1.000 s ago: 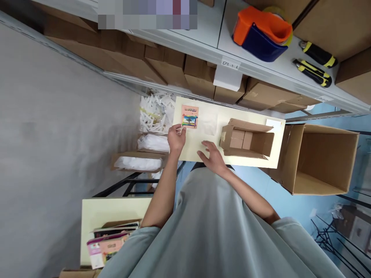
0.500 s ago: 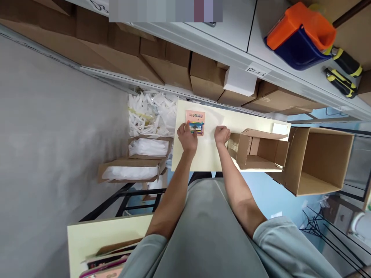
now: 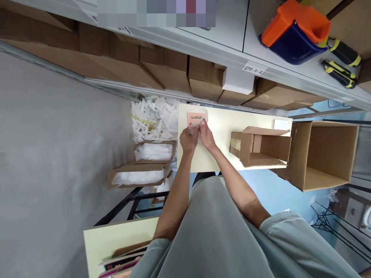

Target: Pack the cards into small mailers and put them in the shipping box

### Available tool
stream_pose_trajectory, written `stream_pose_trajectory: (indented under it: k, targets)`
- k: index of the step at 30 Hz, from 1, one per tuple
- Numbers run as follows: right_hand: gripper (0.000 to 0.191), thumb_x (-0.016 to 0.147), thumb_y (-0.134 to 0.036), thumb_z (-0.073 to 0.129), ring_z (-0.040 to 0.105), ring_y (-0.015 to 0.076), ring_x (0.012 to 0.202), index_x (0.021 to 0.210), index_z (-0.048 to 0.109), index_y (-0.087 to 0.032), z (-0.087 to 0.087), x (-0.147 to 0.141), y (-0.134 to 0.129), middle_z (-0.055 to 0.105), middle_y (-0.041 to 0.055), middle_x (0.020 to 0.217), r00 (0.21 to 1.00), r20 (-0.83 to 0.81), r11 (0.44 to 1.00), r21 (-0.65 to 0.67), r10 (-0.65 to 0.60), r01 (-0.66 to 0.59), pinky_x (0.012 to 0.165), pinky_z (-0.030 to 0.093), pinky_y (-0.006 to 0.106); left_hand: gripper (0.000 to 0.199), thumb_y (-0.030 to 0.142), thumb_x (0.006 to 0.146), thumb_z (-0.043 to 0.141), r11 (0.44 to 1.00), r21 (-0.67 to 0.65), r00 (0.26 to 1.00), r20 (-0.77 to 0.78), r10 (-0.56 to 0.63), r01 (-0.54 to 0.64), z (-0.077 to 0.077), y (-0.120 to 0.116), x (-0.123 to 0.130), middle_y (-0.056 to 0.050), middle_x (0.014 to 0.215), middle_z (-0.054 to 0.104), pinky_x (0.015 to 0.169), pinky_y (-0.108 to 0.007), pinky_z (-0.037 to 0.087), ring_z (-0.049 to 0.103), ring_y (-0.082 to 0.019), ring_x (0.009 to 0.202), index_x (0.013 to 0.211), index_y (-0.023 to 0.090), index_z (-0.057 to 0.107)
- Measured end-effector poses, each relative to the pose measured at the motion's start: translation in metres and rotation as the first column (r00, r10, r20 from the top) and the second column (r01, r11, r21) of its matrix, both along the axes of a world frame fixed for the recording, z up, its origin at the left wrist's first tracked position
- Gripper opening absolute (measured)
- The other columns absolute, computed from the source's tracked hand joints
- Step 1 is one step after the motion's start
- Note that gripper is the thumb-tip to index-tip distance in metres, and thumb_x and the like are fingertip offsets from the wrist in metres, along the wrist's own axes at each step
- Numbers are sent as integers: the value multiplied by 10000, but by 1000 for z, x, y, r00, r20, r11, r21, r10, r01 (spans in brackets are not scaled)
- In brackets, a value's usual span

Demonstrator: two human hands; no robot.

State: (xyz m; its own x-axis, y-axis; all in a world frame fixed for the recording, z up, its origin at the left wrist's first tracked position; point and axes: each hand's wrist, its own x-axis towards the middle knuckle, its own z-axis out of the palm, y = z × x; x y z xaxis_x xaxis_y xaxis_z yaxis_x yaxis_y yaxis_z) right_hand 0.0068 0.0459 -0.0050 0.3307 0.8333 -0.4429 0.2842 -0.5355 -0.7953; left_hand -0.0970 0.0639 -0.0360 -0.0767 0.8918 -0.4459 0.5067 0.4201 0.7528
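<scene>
Your right hand (image 3: 206, 137) has moved to the left since the earlier frame, bringing the thin, translucent white sheet (image 3: 196, 124) partly over the pink, rectangular printed booklet (image 3: 192, 117), near the centre of the frame. Its fingertips are closed together on this sheet; just beside, your left hand (image 3: 189, 142) has bent fingers, whose grip I cannot tell.

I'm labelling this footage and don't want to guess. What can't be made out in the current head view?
All in the head view:
- Lower part of the pink booklet: hidden by the left hand and the translucent film.
- Fingertip grip of the right hand on the film: too small.
- Part of the upper shelf: masked by pixelation.
- Stacked booklets, lower left: cut off by the bottom edge, partly behind the sleeve.
</scene>
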Motion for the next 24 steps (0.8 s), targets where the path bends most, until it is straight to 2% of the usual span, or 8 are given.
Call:
stream_pose_trajectory:
  k: [2, 4, 7, 10, 14, 17, 21, 24]
  targets:
    - [654, 1164, -631, 319, 746, 299, 1307, 1593, 576, -209, 1, 5, -2, 796, 134, 1358, 1000, -7, 999, -36, -28, 28, 1105, 574, 424, 228, 326, 994, 703, 999, 47, 997, -71, 19, -15, -5, 3, -1, -146, 1278, 811, 1161, -509, 562, 751, -344, 1268, 1140, 187, 810]
    - [601, 1163, -555, 360, 759, 289, 1256, 1630, 524, -214, 1, 13, -5, 803, 122, 1320, 995, 40, 994, -55, -93, 96, 1083, 579, 409, 176, 237, 976, 675, 997, 73, 993, -117, 27, -18, -10, 6, -3, -138, 1293, 796, 1177, -466, 549, 746, -314, 1266, 1096, 189, 794]
    - [607, 1147, -436, 384, 766, 235, 1190, 1719, 361, -233, -6, 24, -8, 760, 112, 1399, 979, 128, 986, -15, -160, 163, 1052, 585, 360, 157, 278, 1003, 637, 999, 35, 981, -192, 20, -14, -17, 13, -8, -161, 1253, 774, 1145, -475, 546, 737, -332, 1233, 1035, 191, 764]
    - [599, 1108, -375, 447, 760, 233, 1183, 1685, 394, -226, -21, 29, -4, 729, 132, 1435, 969, 191, 986, -27, -154, 162, 1056, 587, 363, 160, 346, 983, 670, 1000, -10, 964, -267, 21, -24, -23, 20, -12, -176, 1182, 767, 1109, -509, 542, 731, -371, 1177, 948, 202, 728]
    - [442, 1017, -355, 616, 757, 309, 1142, 1414, 632, -162, -46, 22, 16, 795, 151, 1184, 973, 188, 973, -160, -133, 164, 1073, 592, 449, 144, 314, 951, 661, 999, -36, 953, -302, 16, -28, -25, 28, -16, -153, 1107, 784, 1080, -487, 544, 747, -357, 1129, 1007, 206, 740]
    - [275, 951, -432, 729, 758, 328, 1073, 1106, 717, -205, -55, 13, 33, 795, 123, 1015, 988, 133, 965, -237, -80, 110, 1030, 610, 465, 131, 333, 919, 697, 998, -60, 960, -279, 8, -26, -22, 30, -17, -133, 1055, 793, 1057, -462, 554, 762, -341, 1099, 956, 212, 734]
    - [154, 931, -414, 735, 764, 316, 987, 955, 712, -263, -39, 3, 37, 783, 61, 894, 997, 63, 983, -174, -49, 59, 985, 622, 466, 90, 286, 883, 746, 985, -140, 987, -134, 84, -103, -7, 29, -15, -108, 1004, 799, 1083, -458, 565, 770, -315, 1096, 931, 216, 718]
    - [109, 946, -326, 673, 764, 300, 957, 990, 738, -250, -1, 6, 19, 808, 62, 946, 996, 80, 994, -104, -29, 37, 963, 618, 436, 312, 228, 916, 732, 974, -148, 986, -24, 168, -169, 17, 21, -12, -134, 1179, 805, 1084, -424, 590, 776, -257, 1117, 1224, 185, 704]
